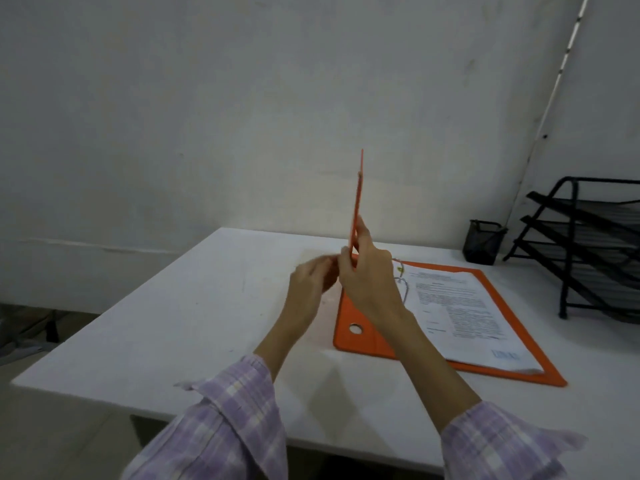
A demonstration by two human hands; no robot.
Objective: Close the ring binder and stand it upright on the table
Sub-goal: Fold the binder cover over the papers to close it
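Note:
An orange ring binder (498, 299) lies open on the white table (173, 323), its back cover flat with a stack of printed pages (460, 317) on it. Metal rings (403, 282) show at the pages' left edge. The front cover (358, 195) stands nearly vertical, seen edge-on. My right hand (367, 275) grips the lower edge of that raised cover. My left hand (311, 282) is just left of it, fingers curled near the cover's base; contact is unclear.
A black mesh pen cup (485, 242) stands at the back right of the table. A black tiered letter tray (588, 244) sits at the far right. A grey wall rises behind the table. The table's left edge drops to the floor.

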